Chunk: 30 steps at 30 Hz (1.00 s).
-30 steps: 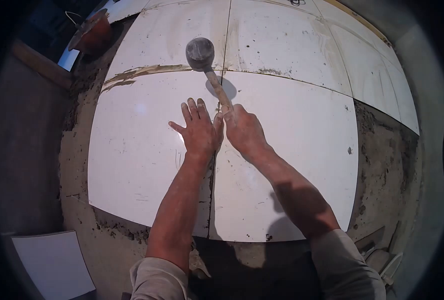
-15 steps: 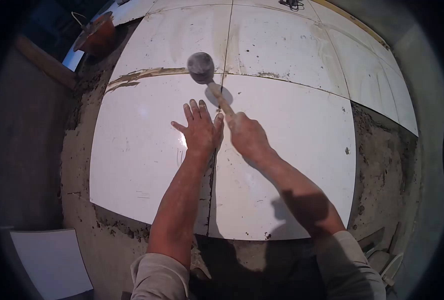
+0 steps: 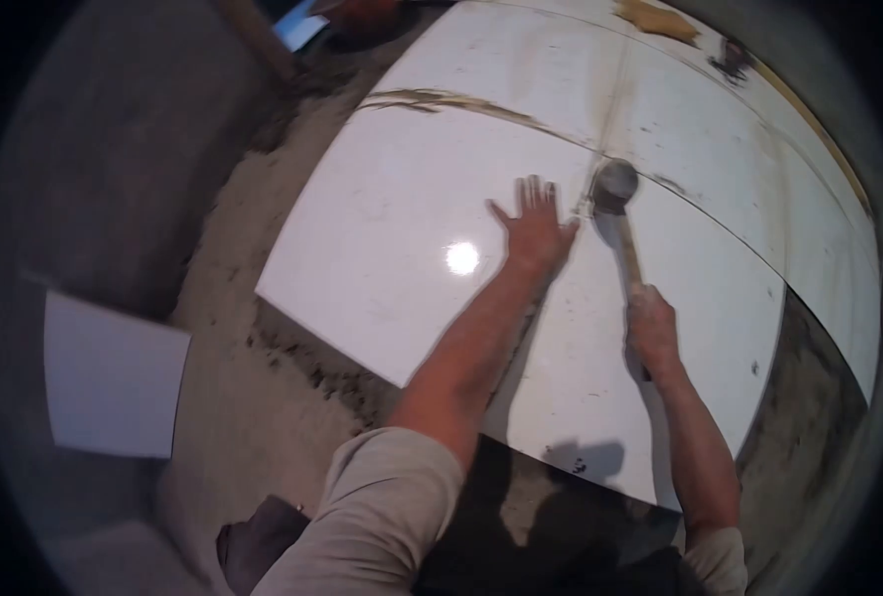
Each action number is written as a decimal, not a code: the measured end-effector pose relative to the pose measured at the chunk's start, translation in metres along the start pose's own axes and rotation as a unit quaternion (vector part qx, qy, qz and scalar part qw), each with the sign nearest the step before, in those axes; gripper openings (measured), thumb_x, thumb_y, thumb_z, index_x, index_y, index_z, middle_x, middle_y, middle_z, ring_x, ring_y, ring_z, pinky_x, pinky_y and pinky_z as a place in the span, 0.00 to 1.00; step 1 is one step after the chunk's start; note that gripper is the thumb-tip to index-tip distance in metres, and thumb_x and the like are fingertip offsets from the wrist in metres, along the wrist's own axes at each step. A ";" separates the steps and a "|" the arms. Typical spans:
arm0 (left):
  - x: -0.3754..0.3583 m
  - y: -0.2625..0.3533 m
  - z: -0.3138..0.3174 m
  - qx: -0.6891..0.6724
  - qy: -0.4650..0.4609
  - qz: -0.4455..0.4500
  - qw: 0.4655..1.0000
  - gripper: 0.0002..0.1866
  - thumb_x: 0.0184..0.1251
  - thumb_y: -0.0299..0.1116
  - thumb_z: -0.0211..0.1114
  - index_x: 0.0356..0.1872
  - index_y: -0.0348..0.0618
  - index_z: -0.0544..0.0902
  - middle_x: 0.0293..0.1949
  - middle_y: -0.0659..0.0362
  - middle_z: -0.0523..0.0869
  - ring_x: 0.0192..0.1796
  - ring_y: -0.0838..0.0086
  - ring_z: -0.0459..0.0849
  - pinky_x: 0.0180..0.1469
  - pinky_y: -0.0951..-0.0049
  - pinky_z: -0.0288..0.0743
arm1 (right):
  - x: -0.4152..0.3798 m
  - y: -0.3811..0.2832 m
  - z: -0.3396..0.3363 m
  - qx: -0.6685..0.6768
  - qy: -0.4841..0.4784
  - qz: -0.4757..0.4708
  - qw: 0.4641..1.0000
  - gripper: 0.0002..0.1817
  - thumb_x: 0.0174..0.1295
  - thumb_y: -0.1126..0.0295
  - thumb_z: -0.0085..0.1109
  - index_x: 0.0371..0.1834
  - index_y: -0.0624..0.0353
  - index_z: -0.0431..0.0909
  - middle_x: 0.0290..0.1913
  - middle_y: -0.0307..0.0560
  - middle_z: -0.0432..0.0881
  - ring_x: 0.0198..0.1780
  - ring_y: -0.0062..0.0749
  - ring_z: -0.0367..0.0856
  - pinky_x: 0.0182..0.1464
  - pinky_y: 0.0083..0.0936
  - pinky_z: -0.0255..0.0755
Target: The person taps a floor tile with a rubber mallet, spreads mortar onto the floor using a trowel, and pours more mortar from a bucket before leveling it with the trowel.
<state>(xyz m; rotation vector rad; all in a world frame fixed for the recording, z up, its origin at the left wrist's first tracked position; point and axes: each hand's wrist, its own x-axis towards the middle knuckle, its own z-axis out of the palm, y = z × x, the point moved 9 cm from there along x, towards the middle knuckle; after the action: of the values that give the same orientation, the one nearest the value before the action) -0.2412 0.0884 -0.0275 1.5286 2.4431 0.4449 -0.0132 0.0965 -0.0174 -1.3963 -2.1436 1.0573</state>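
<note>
My right hand (image 3: 652,323) is wrapped round the wooden handle of a rubber mallet (image 3: 616,185). The mallet's dark round head is low over the right-hand white floor tile (image 3: 705,258), close to its far left corner. My left hand (image 3: 537,233) lies flat with fingers spread on the left-hand white tile (image 3: 382,219), its edge at the joint between the two tiles. Both large tiles are glossy, with small specks of mortar on them.
Further laid tiles (image 3: 561,60) with brown smears continue beyond. Rough mortar (image 3: 337,372) borders the near left edge. A loose white tile piece (image 3: 114,377) stands at the left. A reddish bucket (image 3: 360,18) is at the top, and a yellowish cloth-like piece (image 3: 658,20) lies far right.
The view has turned, so the tiles appear tilted and shifted right. The mallet has swung down to the right of the joint. My left hand stays spread on the left tile.
</note>
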 end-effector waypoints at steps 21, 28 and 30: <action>-0.006 -0.002 -0.006 -0.002 0.054 0.017 0.998 0.37 0.71 0.54 0.46 0.71 0.34 0.58 0.74 0.45 0.53 0.78 0.53 0.43 0.66 0.23 0.30 | 0.073 -0.041 0.045 -0.046 -0.001 0.004 0.999 0.23 0.73 0.54 0.37 0.37 0.67 0.71 0.29 0.62 0.76 0.31 0.51 0.74 0.39 0.43 0.68; -0.005 -0.001 -0.003 0.007 0.046 0.017 0.999 0.38 0.71 0.55 0.44 0.72 0.35 0.57 0.75 0.46 0.51 0.78 0.54 0.42 0.66 0.23 0.30 | 0.061 -0.051 0.030 0.066 0.015 0.039 0.997 0.23 0.74 0.52 0.37 0.33 0.61 0.70 0.23 0.42 0.69 0.26 0.23 0.68 0.30 0.26 0.68; -0.004 -0.002 -0.003 0.009 0.045 0.014 0.999 0.38 0.71 0.55 0.44 0.72 0.35 0.57 0.75 0.46 0.52 0.78 0.54 0.43 0.66 0.22 0.30 | 0.059 -0.066 0.023 0.060 0.066 -0.045 0.995 0.23 0.74 0.53 0.37 0.35 0.62 0.70 0.23 0.47 0.71 0.26 0.29 0.70 0.32 0.31 0.70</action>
<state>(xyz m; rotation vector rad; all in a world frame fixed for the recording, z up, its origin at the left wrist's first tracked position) -0.2424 0.0837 -0.0251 1.5840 2.5028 0.5076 -0.0955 0.1254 0.0123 -1.2670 -1.9947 1.0128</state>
